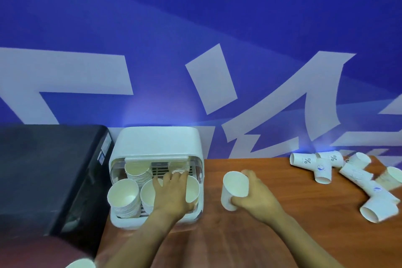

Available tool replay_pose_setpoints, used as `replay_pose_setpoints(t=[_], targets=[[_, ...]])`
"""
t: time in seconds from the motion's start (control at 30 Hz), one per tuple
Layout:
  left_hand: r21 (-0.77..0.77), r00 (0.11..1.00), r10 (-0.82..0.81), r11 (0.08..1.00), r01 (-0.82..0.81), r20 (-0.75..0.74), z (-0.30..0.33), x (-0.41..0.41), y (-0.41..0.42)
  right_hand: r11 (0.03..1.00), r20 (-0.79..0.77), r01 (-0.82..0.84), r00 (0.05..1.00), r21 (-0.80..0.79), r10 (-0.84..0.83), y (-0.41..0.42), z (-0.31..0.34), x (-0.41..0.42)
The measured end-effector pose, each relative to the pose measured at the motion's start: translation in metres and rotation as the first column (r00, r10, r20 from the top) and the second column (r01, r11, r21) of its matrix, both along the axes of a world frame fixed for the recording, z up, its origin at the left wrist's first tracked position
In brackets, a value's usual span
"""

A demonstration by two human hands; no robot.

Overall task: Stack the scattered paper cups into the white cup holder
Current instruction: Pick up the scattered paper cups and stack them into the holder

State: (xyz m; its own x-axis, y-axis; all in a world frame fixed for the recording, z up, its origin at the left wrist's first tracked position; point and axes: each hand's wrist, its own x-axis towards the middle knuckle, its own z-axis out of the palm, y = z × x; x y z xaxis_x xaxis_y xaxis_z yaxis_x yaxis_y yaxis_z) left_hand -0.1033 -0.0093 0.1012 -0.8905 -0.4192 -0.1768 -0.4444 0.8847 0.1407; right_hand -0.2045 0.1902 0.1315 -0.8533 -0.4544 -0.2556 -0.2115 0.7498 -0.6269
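**Right hand holds one cup, left hand reaches into the holder**

Your right hand (252,197) grips a single white paper cup (233,189), fingers and thumb curled round its wall. You hold the cup just above the wooden worktop (293,224), tilted with its open mouth facing up and toward you, and it sits just to the right of the white cup holder (157,141).

Your left hand (171,191) reaches into the open front of the holder. Its fingers are spread and fairly straight, lying over the rims of the cups inside; whether they pinch anything there you cannot tell from this view.

The holder stands at the back left of the worktop, against the blue wall (195,17) with its large white lettering. Inside it you can see several nested stacks of cups, mouths up: a front-left stack (124,197), a middle stack (148,196) partly under your left hand, a rear stack (137,172), and one cup (192,189) at the right edge beside your wrist.

The scattered cups (348,178) lie on their sides in a loose pile at the far right of the worktop, well apart from your hands, some touching or overlapping one another. Several carry small blue printed marks.

A black box-shaped object (50,172) sits just left of the holder. One more cup rim (81,264) shows at the bottom left edge.
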Motion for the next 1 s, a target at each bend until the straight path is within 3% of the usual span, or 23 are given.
replay_pose_setpoints(t=[0.17,0.3,0.47,0.6,0.73,0.87,1.0], targets=[[0.12,0.995,-0.002,0.993,-0.01,0.098,-0.001,-0.001,0.004,1.0,0.036,-0.012,0.999,0.004,0.012,0.007,-0.012,-0.003],[0.151,0.999,0.041,0.988,-0.045,0.03,0.002,0.014,0.0,0.999,0.047,-0.053,0.997,-0.005,0.054,-0.005,-0.013,-0.002],[0.125,0.996,0.091,0.988,-0.088,-0.014,0.018,0.039,-0.012,0.965,0.036,-0.207,0.976,-0.161,0.216,-0.051,-0.014,0.017],[0.156,0.99,0.139,0.978,-0.136,-0.013,0.027,0.054,-0.02,0.966,0.032,-0.177,0.982,-0.186,0.186,-0.074,-0.024,0.034],[0.173,0.988,0.153,0.974,-0.146,-0.032,0.031,0.058,-0.028,0.985,0.0,-0.122,0.992,-0.12,0.123,-0.084,-0.032,0.043],[0.176,0.989,0.145,0.975,-0.137,-0.036,0.036,0.052,-0.03,0.984,-0.058,-0.158,0.985,0.085,0.163,-0.089,-0.034,0.039],[0.197,0.99,0.128,0.974,-0.115,-0.055,0.035,0.046,-0.028,0.96,0.026,-0.208,0.978,0.187,0.207,-0.086,-0.039,0.031]])
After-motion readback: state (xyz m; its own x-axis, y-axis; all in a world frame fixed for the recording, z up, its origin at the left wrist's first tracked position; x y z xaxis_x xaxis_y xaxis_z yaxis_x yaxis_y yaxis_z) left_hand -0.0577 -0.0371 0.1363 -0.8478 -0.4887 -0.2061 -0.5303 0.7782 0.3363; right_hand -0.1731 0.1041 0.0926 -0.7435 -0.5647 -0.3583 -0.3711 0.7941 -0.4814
